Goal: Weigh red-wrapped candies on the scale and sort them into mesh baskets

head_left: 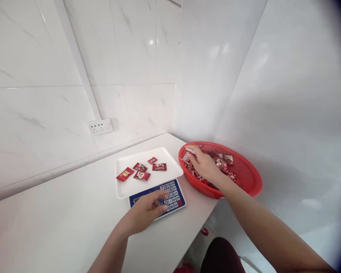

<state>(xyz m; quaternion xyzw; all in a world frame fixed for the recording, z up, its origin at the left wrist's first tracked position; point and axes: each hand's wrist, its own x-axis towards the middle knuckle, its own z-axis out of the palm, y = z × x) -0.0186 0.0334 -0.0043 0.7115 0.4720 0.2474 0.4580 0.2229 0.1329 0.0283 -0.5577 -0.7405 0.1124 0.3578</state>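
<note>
My left hand (148, 209) is over the blue keypad (174, 197) of a digital scale, fingers loosely apart, with nothing held. Behind the keypad is the scale's white tray (166, 172), where several red wrapped candies (142, 175) lie spread out. My right hand (202, 161) reaches into a red plastic basket (255, 184) filled with more wrapped candies (221, 163). Between its thumb and fingers shows a candy in a red-and-white striped wrapper (190, 150). The hand covers part of the pile, and my left hand hides the scale's display side.
The scale and basket stand on a white table (59, 223) in a corner against marbled wall tiles (31, 117). A power socket (100, 126) is fixed to the wall at the left. Below the table's edge, a dark-clothed knee (222, 256) shows.
</note>
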